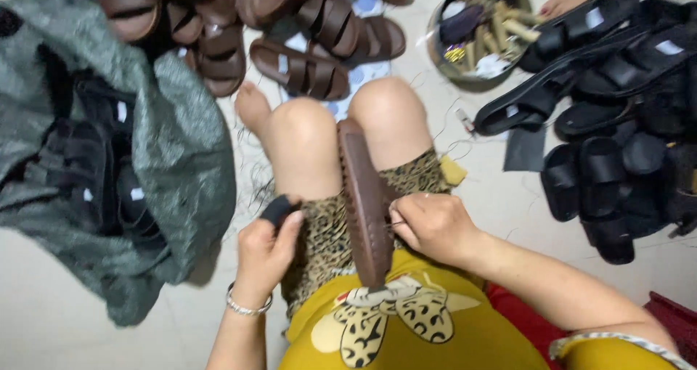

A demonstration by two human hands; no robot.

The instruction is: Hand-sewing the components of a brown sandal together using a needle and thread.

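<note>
I am sitting on the floor [58,326] with a brown sandal sole [365,199] standing on its edge between my knees, its near end pressing against my yellow shirt [406,334]. My right hand [433,227] is resting against the right side of the sole, fingers curled and pinching at something by the sole's rim; what it is pinching is too thin to make out, though it looks like thread. My left hand [266,248] is hovering left of the sole, apart from it, fingers closing around a small black piece [278,210] whose shape I cannot tell. The sole's upper face is turning away from me, so any straps are hidden.

Beyond the sole, past my knees, brown sandals [301,68] are lying in a heap, the farthest cut off by the top edge. To the sole's left a grey-green sack [185,145] is sagging open with black sandals inside, mostly hidden in shadow. To the sole's right black sandals [617,108] are piling up, running out of view. Up and right of the sole a round metal bowl [435,47] is holding spools and bits I cannot identify. A bare foot beside the bowl is cut off at the top.
</note>
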